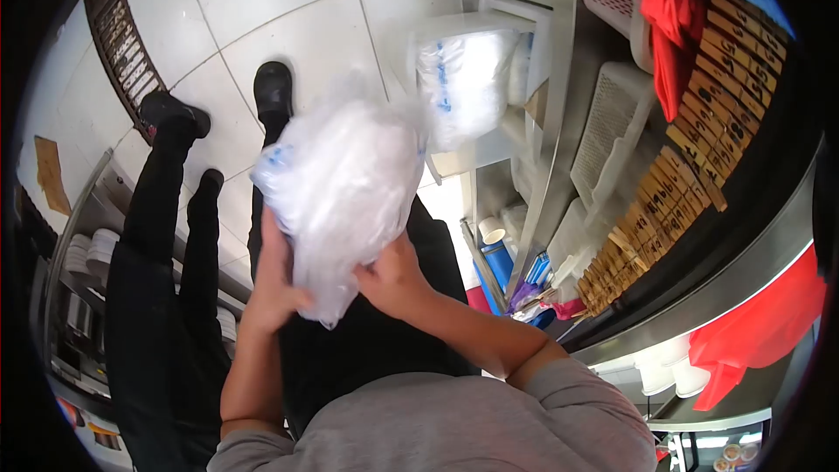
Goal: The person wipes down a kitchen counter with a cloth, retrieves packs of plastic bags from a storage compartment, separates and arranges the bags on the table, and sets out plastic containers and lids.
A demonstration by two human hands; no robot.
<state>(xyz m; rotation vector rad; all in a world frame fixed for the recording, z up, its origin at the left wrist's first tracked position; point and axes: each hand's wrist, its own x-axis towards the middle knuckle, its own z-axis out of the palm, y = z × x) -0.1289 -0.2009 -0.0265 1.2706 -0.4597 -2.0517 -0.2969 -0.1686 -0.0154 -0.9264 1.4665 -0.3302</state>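
Note:
A bulky clear plastic bag (354,179) with whitish contents and blue print at its left side is held up in front of my body. I cannot make out what is inside it. My left hand (276,275) grips its lower left side, with the thumb against the plastic. On the lower right, my right hand (395,275) has its fingers closed on the bag's gathered lower part. Beyond it, at the steel counter, a similar bag (463,79) with blue print rests at an open drawer or bin.
Numbered wooden clips (651,218) line the counter on the right, near white plastic baskets (607,122) and red cloth or plastic (669,35). Another person's black-clad legs (144,297) are close on my left. A drain grate (122,39) crosses the tiled floor.

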